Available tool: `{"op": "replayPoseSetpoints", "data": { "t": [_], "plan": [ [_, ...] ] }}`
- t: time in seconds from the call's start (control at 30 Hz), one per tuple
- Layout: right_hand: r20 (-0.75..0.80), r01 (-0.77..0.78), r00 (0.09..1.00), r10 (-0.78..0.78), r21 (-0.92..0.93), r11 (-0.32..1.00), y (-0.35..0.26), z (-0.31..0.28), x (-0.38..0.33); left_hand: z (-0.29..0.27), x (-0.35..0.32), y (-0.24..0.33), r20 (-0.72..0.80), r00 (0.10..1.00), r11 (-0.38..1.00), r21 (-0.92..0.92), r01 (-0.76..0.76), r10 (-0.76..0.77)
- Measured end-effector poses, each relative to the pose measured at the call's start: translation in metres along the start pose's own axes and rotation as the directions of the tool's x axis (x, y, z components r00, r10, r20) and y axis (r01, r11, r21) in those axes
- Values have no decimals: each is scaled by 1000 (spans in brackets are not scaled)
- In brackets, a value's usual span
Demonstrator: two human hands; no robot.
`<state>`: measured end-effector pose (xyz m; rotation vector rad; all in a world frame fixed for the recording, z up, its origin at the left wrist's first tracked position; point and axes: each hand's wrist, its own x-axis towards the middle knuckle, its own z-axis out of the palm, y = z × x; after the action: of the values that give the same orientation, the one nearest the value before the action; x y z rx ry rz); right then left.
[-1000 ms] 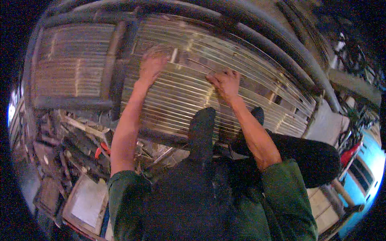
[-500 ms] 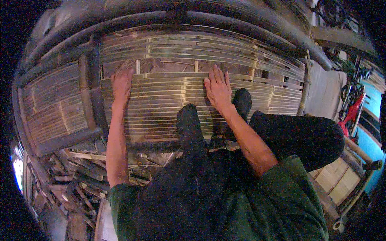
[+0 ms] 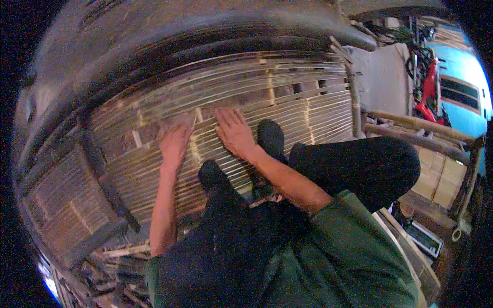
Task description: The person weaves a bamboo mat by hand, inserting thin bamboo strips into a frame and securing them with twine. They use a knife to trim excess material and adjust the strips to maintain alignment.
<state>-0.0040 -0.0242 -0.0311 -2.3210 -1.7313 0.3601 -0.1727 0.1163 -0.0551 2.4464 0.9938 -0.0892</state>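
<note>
A long slatted bench (image 3: 230,163) lies beneath both hands and fills the middle of the view, its long axis slanting from lower left to upper right, with the slats running along that same line. A thick dark pole (image 3: 215,31) curves past its far side, and a smaller slatted panel (image 3: 67,200) sits beyond its left end, past a dark crossbar (image 3: 105,177). A pale board (image 3: 380,77) stands just past the right end. The person's bent leg (image 3: 359,159) rests toward the right, and two dark-covered feet are on the slats. The left forearm reaches almost straight up the view; the right one slants up and to the left, so the hands come near each other without touching. The right hand (image 3: 236,135) is palm down, fingers stretched out and slightly apart, holding nothing. The left hand (image 3: 175,145) is also laid out flat and grips nothing visible, though its fingertips are blurred. Both sets of fingers point toward a gap in the slats, where two short pale strips (image 3: 136,138) lie crosswise.
</note>
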Motion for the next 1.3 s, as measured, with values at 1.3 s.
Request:
{"op": "replayPoseSetpoints", "data": {
  "t": [1.3],
  "plan": [
    [48, -106, 990, 135, -389, 915, 370, -86, -90, 16, -2, -31, 87, 996, 988, 155, 4, -18]
  ]
}}
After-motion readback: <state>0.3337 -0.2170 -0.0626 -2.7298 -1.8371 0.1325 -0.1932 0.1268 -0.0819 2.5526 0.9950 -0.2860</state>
